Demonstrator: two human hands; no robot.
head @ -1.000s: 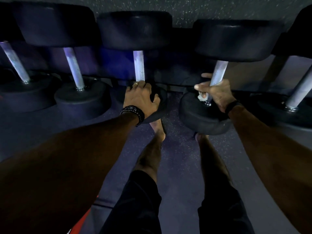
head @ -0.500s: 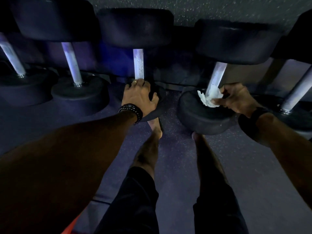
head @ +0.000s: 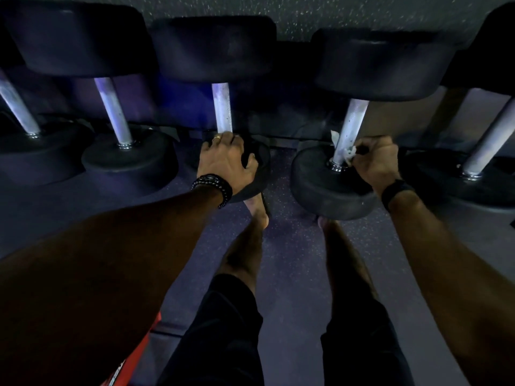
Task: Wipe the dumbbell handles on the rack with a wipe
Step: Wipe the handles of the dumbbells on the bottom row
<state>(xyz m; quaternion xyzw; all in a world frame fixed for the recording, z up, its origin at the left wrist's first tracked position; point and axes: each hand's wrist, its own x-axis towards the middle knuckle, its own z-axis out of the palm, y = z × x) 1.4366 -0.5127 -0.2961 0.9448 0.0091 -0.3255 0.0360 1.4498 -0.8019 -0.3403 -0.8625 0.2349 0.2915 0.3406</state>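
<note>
Several black dumbbells with silver handles lie in a row on a low rack. My right hand [head: 374,160] holds a crumpled white wipe [head: 348,154] against the lower end of one silver handle [head: 351,126], just above the near weight head [head: 328,188]. A bit of the wipe pokes out to the left of that handle. My left hand [head: 227,160], with a ring and a black bead bracelet, grips the rim of the near head of the neighbouring dumbbell, below its handle [head: 222,107].
More dumbbell handles stand to the left [head: 113,110] and right [head: 490,140]. My two bare legs and feet [head: 259,213] stand on the speckled dark floor close under the rack. A red object [head: 133,355] shows at the bottom left.
My right hand had drawn back to the right with the wipe loose on the weight head; now it is back at the handle's base with the wipe wrapped close. My left hand has stayed put.
</note>
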